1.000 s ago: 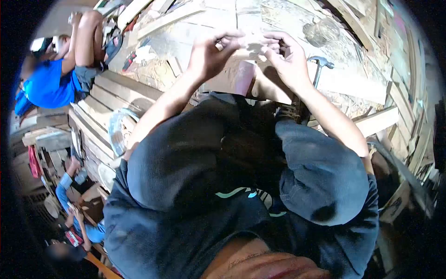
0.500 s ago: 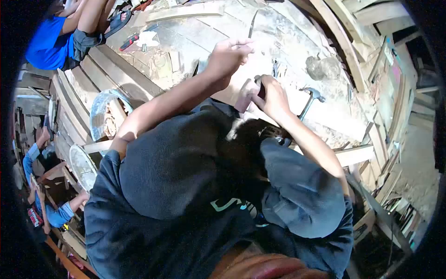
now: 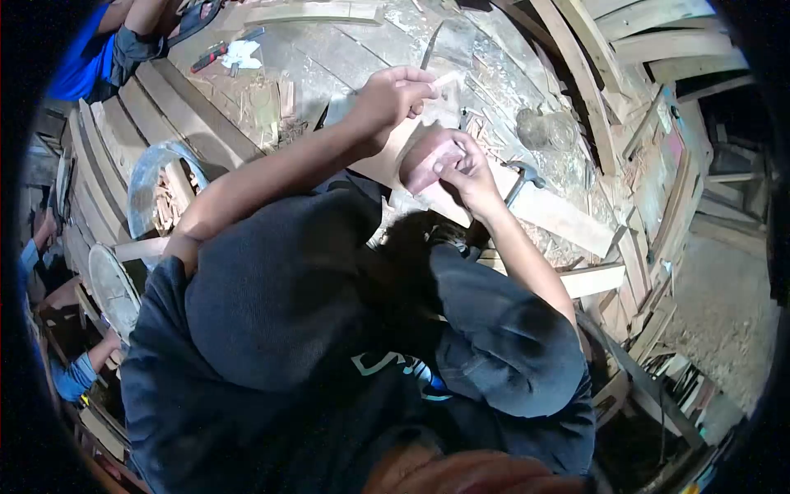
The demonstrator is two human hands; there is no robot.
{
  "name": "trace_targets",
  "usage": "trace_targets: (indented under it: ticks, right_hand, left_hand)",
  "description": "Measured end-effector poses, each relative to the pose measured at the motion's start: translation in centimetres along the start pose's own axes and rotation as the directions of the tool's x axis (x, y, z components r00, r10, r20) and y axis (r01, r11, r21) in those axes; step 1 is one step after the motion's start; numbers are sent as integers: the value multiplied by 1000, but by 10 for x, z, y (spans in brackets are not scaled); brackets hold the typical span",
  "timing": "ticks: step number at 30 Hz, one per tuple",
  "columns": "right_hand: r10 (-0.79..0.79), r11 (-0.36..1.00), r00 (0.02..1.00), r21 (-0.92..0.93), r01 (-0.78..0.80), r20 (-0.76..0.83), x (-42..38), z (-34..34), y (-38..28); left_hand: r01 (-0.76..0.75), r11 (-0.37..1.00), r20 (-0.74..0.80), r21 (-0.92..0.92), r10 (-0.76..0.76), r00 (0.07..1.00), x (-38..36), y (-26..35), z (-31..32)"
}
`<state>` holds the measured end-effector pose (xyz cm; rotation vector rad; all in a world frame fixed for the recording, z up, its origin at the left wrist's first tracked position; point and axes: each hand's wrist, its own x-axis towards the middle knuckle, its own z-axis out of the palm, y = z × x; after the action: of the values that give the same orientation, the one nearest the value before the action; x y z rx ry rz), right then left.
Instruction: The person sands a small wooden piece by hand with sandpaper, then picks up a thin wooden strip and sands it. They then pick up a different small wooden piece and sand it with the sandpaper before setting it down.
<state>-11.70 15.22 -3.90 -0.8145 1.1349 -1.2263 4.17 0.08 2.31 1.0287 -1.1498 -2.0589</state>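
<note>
My left hand is closed in a pinch on a small pale wood strip, whose end sticks out past the fingertips. Close below it, my right hand grips a reddish-pink block, thumb pressed on its near face. Behind the block a pale board lies across the work spot. A hammer rests just right of my right hand, beside a long light plank. The dark blade of a tool points up beyond my left hand.
Wood shavings and chips litter the plank floor. A bucket of wood scraps stands left of my left arm, near a round pale container. A clear lump or bag lies at right. People sit at upper left and far left.
The view has shifted slightly. My right hand has turned the block so its broad face shows more. The pale strip in my left hand now shows clearly.
</note>
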Motion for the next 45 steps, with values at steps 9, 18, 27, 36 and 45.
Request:
trace_targets:
  ticks: [9, 18, 27, 36, 45]
  right_hand:
    - [-289, 413, 957, -907, 87, -40, -4, 0, -7]
    - [-387, -49, 860, -939, 341, 333, -8, -8, 5]
    - [-287, -105, 899, -944, 313, 330, -15, 6, -3]
    - [-282, -142, 900, -942, 303, 332, -18, 8, -3]
    - [-276, -191, 903, -940, 283, 328, -18, 10, -1]
  left_hand:
    - [-82, 971, 81, 225, 66, 995, -5, 0, -3]
    - [-58, 907, 121, 416, 8, 993, 18, -19, -19]
    - [-340, 478, 296, 810, 167, 941, 19, -61, -39]
    - [-570, 154, 564, 807, 84, 822, 9, -70, -43]
    - [-742, 116, 717, 660, 198, 668, 14, -80, -46]
